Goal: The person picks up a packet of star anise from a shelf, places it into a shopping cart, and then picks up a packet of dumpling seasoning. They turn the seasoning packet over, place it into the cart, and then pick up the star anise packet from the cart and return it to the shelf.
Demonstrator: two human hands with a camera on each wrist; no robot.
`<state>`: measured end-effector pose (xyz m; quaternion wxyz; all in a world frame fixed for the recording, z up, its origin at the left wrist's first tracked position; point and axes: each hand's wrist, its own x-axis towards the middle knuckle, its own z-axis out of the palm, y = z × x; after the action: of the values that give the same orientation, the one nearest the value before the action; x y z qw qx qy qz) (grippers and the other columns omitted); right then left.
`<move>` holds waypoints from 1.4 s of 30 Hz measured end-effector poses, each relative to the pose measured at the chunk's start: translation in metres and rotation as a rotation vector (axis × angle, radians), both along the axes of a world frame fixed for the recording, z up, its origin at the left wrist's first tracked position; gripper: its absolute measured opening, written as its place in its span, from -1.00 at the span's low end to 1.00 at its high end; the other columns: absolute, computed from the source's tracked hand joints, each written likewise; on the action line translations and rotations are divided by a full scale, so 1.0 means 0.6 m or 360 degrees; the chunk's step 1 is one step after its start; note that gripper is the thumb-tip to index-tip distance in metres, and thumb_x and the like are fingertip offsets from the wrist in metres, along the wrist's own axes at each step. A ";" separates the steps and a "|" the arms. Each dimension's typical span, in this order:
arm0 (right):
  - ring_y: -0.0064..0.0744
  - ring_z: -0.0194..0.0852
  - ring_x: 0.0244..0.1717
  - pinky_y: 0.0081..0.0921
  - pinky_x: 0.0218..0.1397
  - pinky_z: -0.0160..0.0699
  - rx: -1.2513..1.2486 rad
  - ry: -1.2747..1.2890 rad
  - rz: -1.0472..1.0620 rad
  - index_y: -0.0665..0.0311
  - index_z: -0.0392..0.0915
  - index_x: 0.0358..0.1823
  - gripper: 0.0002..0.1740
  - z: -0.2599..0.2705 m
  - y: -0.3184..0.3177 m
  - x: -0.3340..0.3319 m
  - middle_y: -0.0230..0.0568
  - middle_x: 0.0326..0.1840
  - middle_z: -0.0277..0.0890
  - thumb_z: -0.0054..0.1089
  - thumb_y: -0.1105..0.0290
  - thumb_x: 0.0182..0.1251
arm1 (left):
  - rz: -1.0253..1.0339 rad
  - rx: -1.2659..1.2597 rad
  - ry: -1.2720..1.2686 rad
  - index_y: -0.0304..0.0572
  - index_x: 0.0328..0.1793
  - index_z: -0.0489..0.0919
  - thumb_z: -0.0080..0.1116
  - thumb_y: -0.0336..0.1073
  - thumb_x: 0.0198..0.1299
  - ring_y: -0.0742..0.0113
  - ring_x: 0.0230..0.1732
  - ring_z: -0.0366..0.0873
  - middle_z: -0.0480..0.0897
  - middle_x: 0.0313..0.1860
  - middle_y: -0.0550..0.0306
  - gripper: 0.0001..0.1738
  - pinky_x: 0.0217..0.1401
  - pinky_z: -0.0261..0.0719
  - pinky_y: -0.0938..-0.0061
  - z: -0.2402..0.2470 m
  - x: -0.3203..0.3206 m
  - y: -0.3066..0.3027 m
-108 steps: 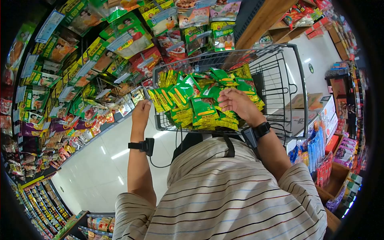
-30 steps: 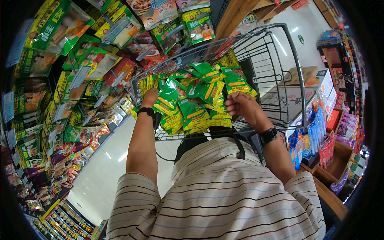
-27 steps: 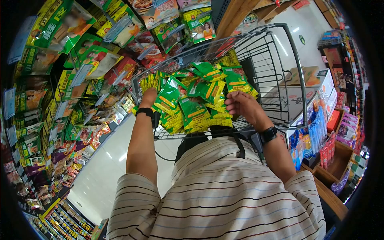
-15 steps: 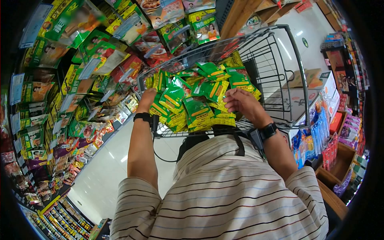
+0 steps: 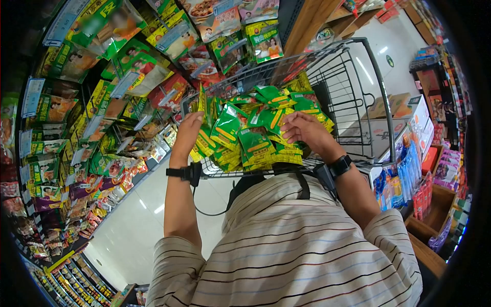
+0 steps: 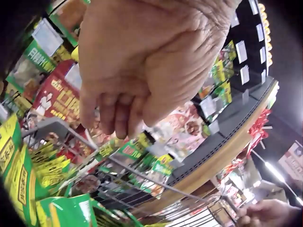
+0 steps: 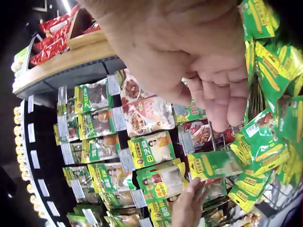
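My left hand [image 5: 186,135] is at the left rim of the shopping cart, its fingertips pinching one green-and-yellow packet [image 7: 215,164]. In the right wrist view the packet juts out from those fingers toward the pile; in the left wrist view the left hand [image 6: 142,66] hides much of it. A heap of similar packets [image 5: 255,146] fills the near part of the shopping cart [image 5: 382,92]. Over the heap's right side hovers my right hand [image 5: 307,134], fingers loosely bent and holding nothing. Its palm [image 7: 189,52] fills the top of the right wrist view.
Shelf hooks on the left carry hanging food packets [image 5: 153,77] with price tags, close to the cart's left side. A wooden post [image 5: 307,25] rises behind the cart. Cardboard boxes [image 5: 378,133] and blue bags [image 5: 401,158] stand at the right.
My left hand has drawn back from among the packets toward me, and now one packet shows at its fingertips. The right hand has stayed over the heap, shifting only slightly.
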<state>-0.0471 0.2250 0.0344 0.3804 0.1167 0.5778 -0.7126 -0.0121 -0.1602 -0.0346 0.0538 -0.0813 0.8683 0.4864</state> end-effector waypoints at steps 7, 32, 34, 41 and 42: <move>-0.21 0.49 0.26 -0.32 0.28 0.50 0.0153 0.0978 0.0391 0.31 0.30 0.38 -0.37 0.063 -0.092 -0.031 -0.02 0.31 0.42 0.22 0.13 0.41 | 0.0319 0.1117 0.0131 -0.46 0.17 0.58 0.05 -0.13 0.47 0.23 0.06 0.60 0.63 0.08 -0.06 -0.55 0.23 0.62 0.30 0.193 0.024 0.017; -0.47 0.60 0.08 -0.47 0.14 0.59 -0.0617 0.0368 0.0070 0.37 0.44 0.29 -0.59 0.156 -0.166 -0.015 -0.21 0.15 0.59 0.03 0.42 0.46 | 0.0208 0.0880 0.0203 -0.31 0.25 0.52 0.14 -0.13 0.41 0.39 0.10 0.55 0.64 0.09 0.11 -0.55 0.15 0.50 0.46 0.272 0.083 0.068; -0.47 0.60 0.08 -0.46 0.16 0.59 -0.0603 0.0388 0.0080 0.37 0.44 0.29 -0.58 0.154 -0.164 -0.017 -0.21 0.15 0.59 0.04 0.41 0.45 | 0.0155 0.0931 0.0174 -0.29 0.26 0.51 0.15 -0.15 0.41 0.45 0.04 0.55 0.65 0.05 0.16 -0.56 0.12 0.48 0.50 0.270 0.087 0.087; -0.50 0.59 0.04 -0.49 0.11 0.56 -0.0612 0.0470 0.0141 0.38 0.46 0.23 -0.60 0.160 -0.165 -0.010 -0.24 0.10 0.60 0.04 0.30 0.48 | 0.0137 0.1046 0.0126 -0.27 0.08 0.60 0.16 -0.20 0.41 0.61 -0.16 0.48 0.64 -0.15 0.30 -0.71 -0.05 0.42 0.62 0.271 0.095 0.109; -0.51 0.59 0.03 -0.51 0.09 0.56 -0.0618 0.0460 0.0132 0.38 0.47 0.21 -0.60 0.163 -0.168 -0.008 -0.25 0.08 0.60 0.03 0.28 0.49 | 0.0142 0.1045 0.0134 -0.26 0.05 0.61 0.16 -0.21 0.41 0.63 -0.19 0.46 0.64 -0.17 0.32 -0.73 -0.08 0.40 0.63 0.269 0.095 0.109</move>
<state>-0.0520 0.1243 0.1323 0.3380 -0.0854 0.4828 -0.8033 0.0451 -0.0948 0.1268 0.0199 -0.0773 0.6622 0.7450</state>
